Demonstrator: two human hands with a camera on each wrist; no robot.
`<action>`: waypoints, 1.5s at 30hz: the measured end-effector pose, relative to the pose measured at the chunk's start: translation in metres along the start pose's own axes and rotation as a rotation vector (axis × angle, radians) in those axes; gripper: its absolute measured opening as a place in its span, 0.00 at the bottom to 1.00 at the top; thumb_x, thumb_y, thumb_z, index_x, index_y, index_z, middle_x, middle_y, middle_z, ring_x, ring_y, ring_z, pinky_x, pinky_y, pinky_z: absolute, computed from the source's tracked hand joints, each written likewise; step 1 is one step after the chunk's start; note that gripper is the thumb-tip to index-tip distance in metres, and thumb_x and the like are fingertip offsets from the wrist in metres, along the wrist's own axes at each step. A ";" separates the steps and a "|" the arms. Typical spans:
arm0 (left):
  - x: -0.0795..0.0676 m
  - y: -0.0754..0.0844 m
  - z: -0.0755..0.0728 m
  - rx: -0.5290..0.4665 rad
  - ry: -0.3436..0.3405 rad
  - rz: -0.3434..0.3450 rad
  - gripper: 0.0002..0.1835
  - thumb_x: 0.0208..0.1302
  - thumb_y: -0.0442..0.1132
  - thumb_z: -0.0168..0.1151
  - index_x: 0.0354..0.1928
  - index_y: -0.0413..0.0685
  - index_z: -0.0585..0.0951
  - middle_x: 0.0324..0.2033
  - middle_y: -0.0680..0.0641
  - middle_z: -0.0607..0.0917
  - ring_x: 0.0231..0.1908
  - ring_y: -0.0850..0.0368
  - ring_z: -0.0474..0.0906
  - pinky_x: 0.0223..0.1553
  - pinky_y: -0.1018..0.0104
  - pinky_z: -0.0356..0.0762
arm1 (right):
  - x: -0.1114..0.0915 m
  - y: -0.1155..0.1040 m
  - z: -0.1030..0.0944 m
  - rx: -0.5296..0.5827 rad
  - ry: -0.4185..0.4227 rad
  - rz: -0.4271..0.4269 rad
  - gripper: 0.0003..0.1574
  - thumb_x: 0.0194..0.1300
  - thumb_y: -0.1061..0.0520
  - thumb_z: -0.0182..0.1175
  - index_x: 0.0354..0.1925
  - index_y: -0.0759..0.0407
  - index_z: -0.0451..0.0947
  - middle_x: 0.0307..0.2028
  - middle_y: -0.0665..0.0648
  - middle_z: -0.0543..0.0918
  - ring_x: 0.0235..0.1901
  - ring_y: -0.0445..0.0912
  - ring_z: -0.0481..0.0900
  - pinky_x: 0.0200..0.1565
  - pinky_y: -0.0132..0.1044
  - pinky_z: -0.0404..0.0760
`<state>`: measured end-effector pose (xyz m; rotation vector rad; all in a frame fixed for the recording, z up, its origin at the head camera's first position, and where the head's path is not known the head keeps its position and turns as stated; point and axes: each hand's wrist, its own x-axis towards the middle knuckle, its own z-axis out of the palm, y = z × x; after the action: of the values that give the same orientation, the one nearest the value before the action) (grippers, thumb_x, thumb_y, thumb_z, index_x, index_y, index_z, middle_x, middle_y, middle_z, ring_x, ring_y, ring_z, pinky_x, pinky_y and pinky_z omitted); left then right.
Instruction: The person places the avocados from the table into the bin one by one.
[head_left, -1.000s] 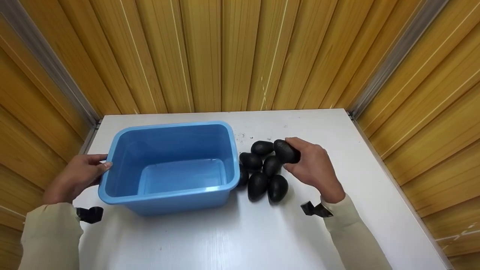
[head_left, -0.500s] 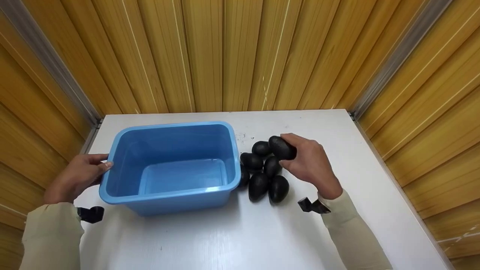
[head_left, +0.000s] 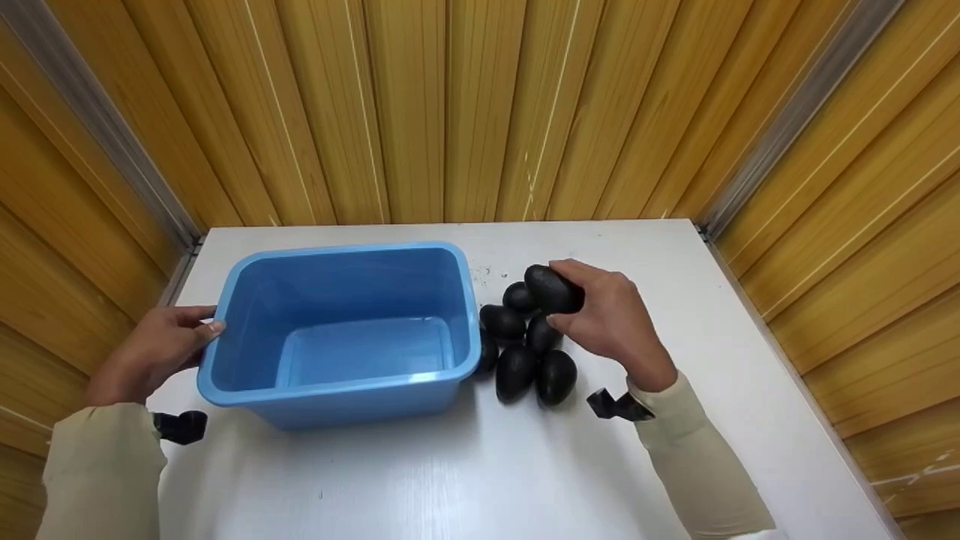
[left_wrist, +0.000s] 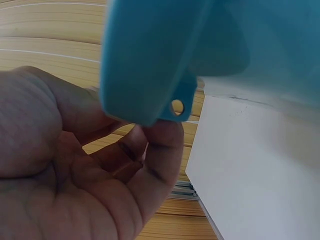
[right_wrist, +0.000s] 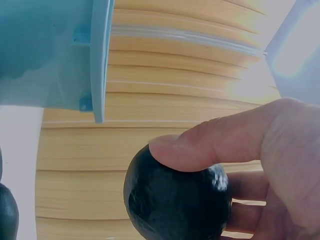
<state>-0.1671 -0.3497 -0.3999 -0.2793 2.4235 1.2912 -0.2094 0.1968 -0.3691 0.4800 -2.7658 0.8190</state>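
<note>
My right hand (head_left: 611, 315) grips a black avocado (head_left: 553, 289) between thumb and fingers, raised over the pile in the head view. In the right wrist view the avocado (right_wrist: 175, 197) looks dark and glossy, with the thumb across its top. Several more black avocados (head_left: 515, 373) lie grouped on the table, against the right side of a blue plastic basin (head_left: 337, 401). The basin has nothing in it. At its left end my left hand (head_left: 161, 345) pinches the rim, thumb on top. From the left wrist view, the fingers (left_wrist: 162, 150) curl under the basin's lip beside a small holed tab.
A white table (head_left: 420, 487) carries the basin and avocados. Wood-look panel walls (head_left: 480, 112) rise behind it and on both sides. Small dark specks (head_left: 484, 271) mark the tabletop behind the pile.
My right hand has moved left and slightly away from me with the avocado, rising over the back of the pile. The left hand and the basin have stayed put.
</note>
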 end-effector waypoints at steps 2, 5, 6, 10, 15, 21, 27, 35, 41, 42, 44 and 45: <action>0.000 0.000 0.000 0.000 0.000 0.003 0.38 0.84 0.50 0.46 0.80 0.30 0.51 0.72 0.20 0.66 0.67 0.26 0.75 0.64 0.37 0.74 | 0.001 -0.002 0.000 0.003 -0.002 -0.004 0.41 0.49 0.61 0.76 0.64 0.51 0.82 0.61 0.54 0.87 0.54 0.56 0.86 0.54 0.51 0.83; 0.000 -0.001 -0.001 -0.004 -0.002 0.004 0.37 0.84 0.50 0.46 0.80 0.30 0.51 0.72 0.20 0.65 0.67 0.25 0.74 0.64 0.37 0.74 | 0.004 -0.008 -0.001 0.007 -0.004 -0.014 0.41 0.48 0.60 0.76 0.63 0.50 0.83 0.59 0.53 0.88 0.51 0.55 0.87 0.52 0.50 0.83; 0.000 -0.001 -0.001 -0.005 -0.004 0.003 0.37 0.84 0.50 0.46 0.80 0.30 0.51 0.73 0.20 0.65 0.67 0.25 0.73 0.64 0.37 0.74 | 0.005 -0.009 -0.001 0.011 -0.004 -0.022 0.40 0.48 0.60 0.76 0.63 0.49 0.83 0.59 0.52 0.88 0.51 0.54 0.87 0.52 0.49 0.83; -0.001 -0.001 -0.001 -0.009 -0.006 -0.001 0.37 0.84 0.50 0.45 0.80 0.30 0.51 0.73 0.20 0.65 0.67 0.25 0.73 0.63 0.37 0.74 | 0.009 -0.017 -0.001 0.015 -0.003 -0.054 0.39 0.48 0.60 0.75 0.62 0.48 0.83 0.57 0.50 0.89 0.46 0.53 0.86 0.48 0.47 0.82; -0.001 0.001 0.001 -0.009 -0.006 -0.003 0.37 0.84 0.50 0.45 0.80 0.30 0.51 0.72 0.21 0.66 0.68 0.25 0.73 0.64 0.36 0.74 | 0.011 -0.023 -0.001 0.013 -0.001 -0.073 0.37 0.48 0.60 0.76 0.59 0.46 0.84 0.53 0.49 0.89 0.42 0.52 0.85 0.45 0.45 0.81; -0.001 0.001 0.001 -0.008 -0.006 0.004 0.37 0.84 0.50 0.46 0.80 0.30 0.51 0.72 0.21 0.66 0.67 0.25 0.74 0.64 0.37 0.74 | 0.014 -0.027 0.001 0.013 -0.011 -0.075 0.39 0.48 0.60 0.77 0.61 0.48 0.83 0.56 0.50 0.89 0.45 0.52 0.86 0.47 0.47 0.83; -0.001 0.000 0.000 -0.016 -0.005 0.011 0.38 0.84 0.50 0.47 0.80 0.29 0.52 0.72 0.21 0.67 0.67 0.27 0.75 0.64 0.39 0.74 | 0.019 -0.035 0.002 0.024 -0.015 -0.081 0.41 0.47 0.61 0.78 0.62 0.49 0.83 0.59 0.49 0.88 0.49 0.53 0.87 0.52 0.49 0.84; -0.002 0.003 -0.001 -0.010 0.008 -0.005 0.37 0.84 0.50 0.45 0.81 0.33 0.50 0.73 0.21 0.65 0.68 0.24 0.73 0.65 0.36 0.73 | 0.028 -0.046 0.002 0.015 -0.036 -0.106 0.37 0.49 0.59 0.76 0.60 0.46 0.84 0.53 0.48 0.90 0.42 0.52 0.85 0.45 0.45 0.81; 0.000 0.007 0.000 -0.015 -0.003 -0.015 0.38 0.84 0.50 0.45 0.81 0.32 0.49 0.74 0.21 0.64 0.69 0.23 0.70 0.66 0.33 0.72 | 0.033 -0.050 0.001 0.025 -0.036 -0.113 0.37 0.49 0.60 0.75 0.60 0.46 0.84 0.54 0.47 0.90 0.42 0.52 0.84 0.46 0.44 0.80; 0.000 0.007 0.000 -0.017 -0.006 -0.020 0.38 0.84 0.50 0.45 0.81 0.32 0.48 0.74 0.21 0.64 0.69 0.23 0.69 0.66 0.33 0.72 | 0.034 -0.051 0.002 0.026 -0.037 -0.120 0.37 0.49 0.60 0.74 0.60 0.46 0.84 0.53 0.47 0.90 0.41 0.52 0.84 0.45 0.43 0.80; 0.000 0.006 -0.001 -0.021 -0.011 -0.027 0.38 0.84 0.50 0.45 0.81 0.32 0.48 0.74 0.21 0.62 0.70 0.22 0.68 0.66 0.32 0.72 | 0.036 -0.053 0.004 0.028 -0.034 -0.137 0.36 0.49 0.60 0.73 0.59 0.46 0.84 0.51 0.47 0.90 0.40 0.51 0.83 0.43 0.42 0.78; 0.000 0.006 0.000 -0.022 -0.011 -0.028 0.38 0.84 0.50 0.45 0.81 0.32 0.48 0.74 0.21 0.62 0.70 0.22 0.68 0.66 0.32 0.72 | 0.036 -0.054 0.005 0.029 -0.032 -0.143 0.36 0.48 0.60 0.73 0.59 0.46 0.85 0.51 0.47 0.90 0.39 0.51 0.83 0.42 0.42 0.78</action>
<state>-0.1689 -0.3467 -0.3949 -0.3097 2.3891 1.3044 -0.2236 0.1423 -0.3356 0.6934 -2.7136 0.8246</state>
